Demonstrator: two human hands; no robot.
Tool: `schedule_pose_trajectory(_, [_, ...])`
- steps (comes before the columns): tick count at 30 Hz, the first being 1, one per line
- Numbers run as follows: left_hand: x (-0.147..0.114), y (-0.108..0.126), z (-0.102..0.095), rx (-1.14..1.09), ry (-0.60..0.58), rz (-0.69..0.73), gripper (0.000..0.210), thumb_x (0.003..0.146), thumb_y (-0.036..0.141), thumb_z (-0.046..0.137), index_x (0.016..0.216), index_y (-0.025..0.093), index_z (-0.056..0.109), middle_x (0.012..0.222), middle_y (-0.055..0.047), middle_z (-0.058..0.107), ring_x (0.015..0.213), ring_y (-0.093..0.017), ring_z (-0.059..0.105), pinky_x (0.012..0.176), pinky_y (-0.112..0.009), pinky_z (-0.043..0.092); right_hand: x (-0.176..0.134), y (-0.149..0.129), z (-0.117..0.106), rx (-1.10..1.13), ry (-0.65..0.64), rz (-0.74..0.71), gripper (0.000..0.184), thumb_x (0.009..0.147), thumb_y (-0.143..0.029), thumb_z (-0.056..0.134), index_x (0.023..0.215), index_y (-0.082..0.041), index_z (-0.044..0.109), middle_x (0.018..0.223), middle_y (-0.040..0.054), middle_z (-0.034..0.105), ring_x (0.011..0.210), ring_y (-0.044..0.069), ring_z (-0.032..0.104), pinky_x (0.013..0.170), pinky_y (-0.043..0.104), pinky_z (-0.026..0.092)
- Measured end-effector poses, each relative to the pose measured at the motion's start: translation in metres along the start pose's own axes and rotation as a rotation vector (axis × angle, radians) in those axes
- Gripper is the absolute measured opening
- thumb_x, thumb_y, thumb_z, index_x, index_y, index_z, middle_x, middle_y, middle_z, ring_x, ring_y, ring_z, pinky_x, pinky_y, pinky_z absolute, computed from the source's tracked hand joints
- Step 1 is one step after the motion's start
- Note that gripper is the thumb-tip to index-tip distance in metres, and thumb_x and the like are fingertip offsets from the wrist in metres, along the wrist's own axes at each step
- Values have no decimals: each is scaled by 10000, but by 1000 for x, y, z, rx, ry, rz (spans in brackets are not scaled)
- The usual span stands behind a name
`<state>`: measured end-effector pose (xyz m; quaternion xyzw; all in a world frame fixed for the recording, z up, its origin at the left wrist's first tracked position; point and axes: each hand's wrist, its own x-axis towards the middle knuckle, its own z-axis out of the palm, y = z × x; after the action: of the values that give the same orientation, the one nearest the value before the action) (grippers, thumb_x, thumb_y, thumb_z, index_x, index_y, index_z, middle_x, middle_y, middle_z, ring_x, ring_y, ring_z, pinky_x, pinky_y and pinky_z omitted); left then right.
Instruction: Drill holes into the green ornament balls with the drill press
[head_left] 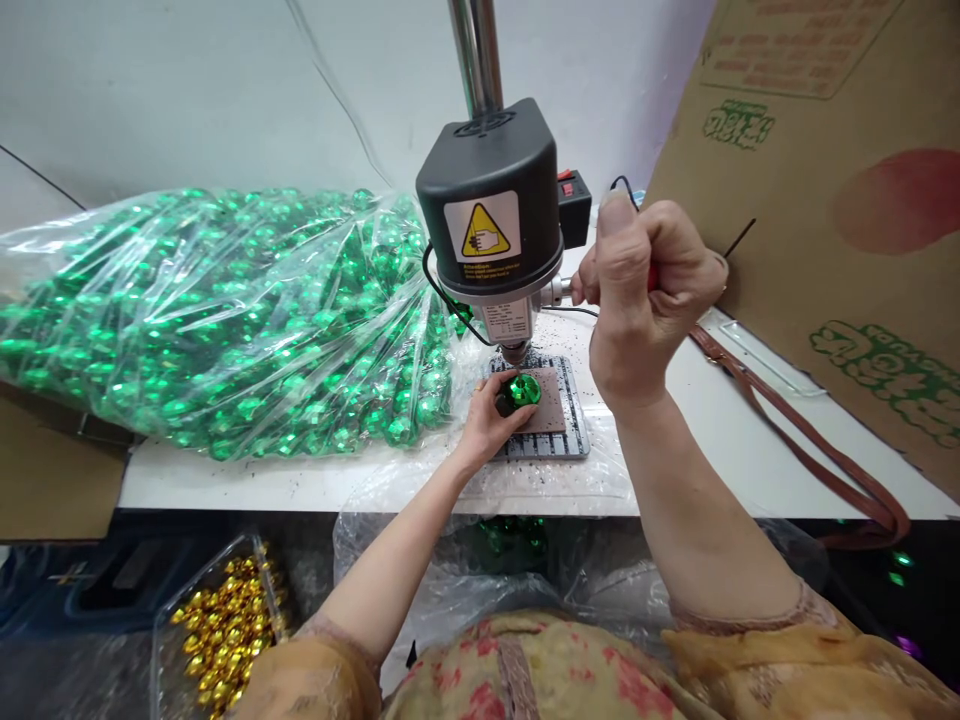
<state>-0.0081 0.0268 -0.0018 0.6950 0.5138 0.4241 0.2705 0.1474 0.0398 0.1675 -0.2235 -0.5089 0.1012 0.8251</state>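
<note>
My left hand (489, 420) grips a shiny green faceted ball (523, 390) with a dark underside, thumb and fingers around its left side. The ball is on a brownish square pad (553, 398) on the slotted grey base (576, 430) of a bench drill press (491, 200). Just above the ball sits the press's chuck (514, 352); whether a bit touches the ball I cannot tell. My right hand (637, 280) is closed round the press's feed handle (652, 276), whose red part shows between the fingers. Dark shavings lie about the base.
A clear bag of green balls (225, 330) fills the table's left side. On the right stand a cardboard box (847, 200) and a brown strap (810, 440). Below the table's front edge, a clear bin (259, 570) holds gold balls, and more clear plastic (420, 560) hangs near my lap.
</note>
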Motion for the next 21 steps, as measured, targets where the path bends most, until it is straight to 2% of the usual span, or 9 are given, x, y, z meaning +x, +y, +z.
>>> schedule_pose_trajectory(6, [-1,-2,0,-25,-19,-3,545,775,334,854,1269,218,654,1151,-103,662,1157,-302,614,1074,-486,469,-11,0,-1,-16,38,-54,475,956,-353,562,596,-217,285,529,-80,277,450,27,350,489,259,290])
schedule_pose_trajectory(13, [-1,-5,0,-19,-23,17,532,794,367,842,1269,227,647,1173,-105,666,1180,-306,597,1055,-469,473,-27,7,-6,-70,76,-73,495,959,-400,541,597,-223,253,511,-57,289,469,64,333,494,292,283])
schedule_pose_trajectory(21, [-2,-6,2,-50,-23,38,508,811,360,832,1264,237,640,1190,-95,681,1180,-294,599,1048,-449,468,-31,13,-8,-36,100,-106,514,931,-386,560,600,-226,200,493,-62,228,440,73,259,457,299,300])
